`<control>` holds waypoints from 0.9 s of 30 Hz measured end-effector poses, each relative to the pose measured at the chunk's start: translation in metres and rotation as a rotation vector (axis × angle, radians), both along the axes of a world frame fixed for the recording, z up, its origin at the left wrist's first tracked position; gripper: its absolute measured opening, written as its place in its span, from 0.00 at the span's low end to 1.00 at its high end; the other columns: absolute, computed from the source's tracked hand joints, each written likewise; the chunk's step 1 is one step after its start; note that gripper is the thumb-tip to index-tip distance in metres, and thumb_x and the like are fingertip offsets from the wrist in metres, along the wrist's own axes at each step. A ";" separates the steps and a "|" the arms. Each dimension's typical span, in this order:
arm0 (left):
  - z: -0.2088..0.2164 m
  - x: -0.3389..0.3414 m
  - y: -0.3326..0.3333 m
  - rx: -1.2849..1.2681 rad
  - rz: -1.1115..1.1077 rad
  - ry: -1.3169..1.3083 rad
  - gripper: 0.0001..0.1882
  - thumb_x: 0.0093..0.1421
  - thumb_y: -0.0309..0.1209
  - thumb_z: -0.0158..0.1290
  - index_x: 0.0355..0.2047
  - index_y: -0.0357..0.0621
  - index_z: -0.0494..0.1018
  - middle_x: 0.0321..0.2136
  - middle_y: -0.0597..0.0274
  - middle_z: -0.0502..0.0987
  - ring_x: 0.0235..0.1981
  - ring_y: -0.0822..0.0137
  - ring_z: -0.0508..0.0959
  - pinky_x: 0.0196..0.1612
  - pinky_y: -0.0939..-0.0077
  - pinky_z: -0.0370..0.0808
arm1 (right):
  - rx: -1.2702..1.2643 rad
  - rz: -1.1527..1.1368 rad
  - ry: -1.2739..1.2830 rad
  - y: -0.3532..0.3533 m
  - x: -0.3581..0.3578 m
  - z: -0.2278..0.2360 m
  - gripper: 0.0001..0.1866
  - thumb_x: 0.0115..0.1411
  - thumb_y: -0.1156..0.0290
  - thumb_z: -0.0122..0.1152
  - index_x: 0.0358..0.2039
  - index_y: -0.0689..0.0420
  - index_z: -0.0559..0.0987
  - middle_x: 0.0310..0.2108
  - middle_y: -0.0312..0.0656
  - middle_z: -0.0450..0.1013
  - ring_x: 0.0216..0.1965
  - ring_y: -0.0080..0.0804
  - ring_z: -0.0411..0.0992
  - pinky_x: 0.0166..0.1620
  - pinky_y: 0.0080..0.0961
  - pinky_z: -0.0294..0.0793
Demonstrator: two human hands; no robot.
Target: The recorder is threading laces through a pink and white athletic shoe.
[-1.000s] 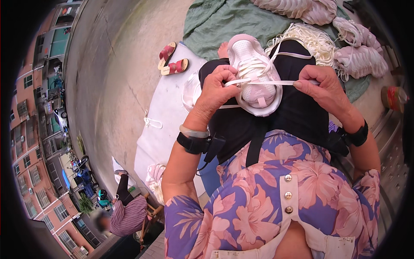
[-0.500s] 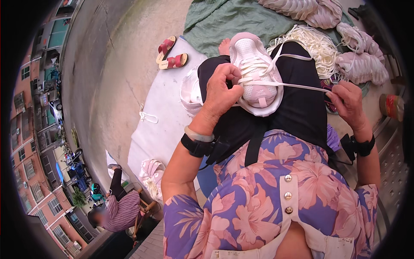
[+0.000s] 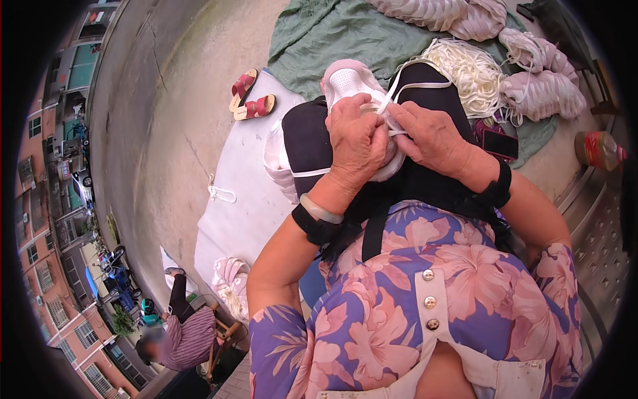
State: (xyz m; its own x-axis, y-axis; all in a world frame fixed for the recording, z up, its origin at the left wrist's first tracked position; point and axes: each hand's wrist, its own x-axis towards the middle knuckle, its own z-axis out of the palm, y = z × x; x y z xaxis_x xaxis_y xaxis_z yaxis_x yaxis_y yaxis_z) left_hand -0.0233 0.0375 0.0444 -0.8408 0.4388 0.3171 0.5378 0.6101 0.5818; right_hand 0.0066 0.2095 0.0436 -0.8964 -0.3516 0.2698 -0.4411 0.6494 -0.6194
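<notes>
A pale pink and white sneaker (image 3: 345,76) lies across my lap, partly laced. Over its lace area both hands meet and hide much of the upper. My left hand (image 3: 354,143) bends over the near left side, thumb and fingers pinched at the white shoelace (image 3: 397,132). From the right, my right hand (image 3: 428,136) pinches the same lace near the eyelets, fingertips close to the left hand's. A loose loop of lace rises past the sneaker onto my right thigh; another strand crosses my left thigh beside the left wrist.
A heap of white laces (image 3: 468,74) and bundled pink shoes (image 3: 541,95) lie beyond my right knee on a green cloth (image 3: 319,40). Nearby are a phone (image 3: 500,144) and a bottle (image 3: 596,150). Red sandals (image 3: 254,106) lie left; a person (image 3: 189,339) sits farther off.
My right hand has come in from the far right, where it pulled the lace taut, to the sneaker beside my left hand. The view has shifted slightly.
</notes>
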 end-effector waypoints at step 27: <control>0.026 0.000 0.017 -0.188 -0.117 0.085 0.02 0.41 0.22 0.50 0.19 0.38 0.71 0.47 0.49 0.68 0.52 0.47 0.64 0.54 0.55 0.56 | -0.227 -0.128 -0.069 0.015 0.008 -0.025 0.20 0.44 0.76 0.53 0.42 0.57 0.70 0.28 0.46 0.65 0.28 0.47 0.69 0.33 0.37 0.70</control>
State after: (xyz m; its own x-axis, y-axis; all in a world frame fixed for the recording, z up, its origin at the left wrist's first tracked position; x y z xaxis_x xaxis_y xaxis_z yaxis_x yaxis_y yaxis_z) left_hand -0.0233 0.0544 0.0709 -0.7544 0.5897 0.2882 0.6535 0.6339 0.4136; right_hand 0.0145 0.2243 0.0186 -0.9489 -0.1715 0.2650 -0.3155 0.5383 -0.7815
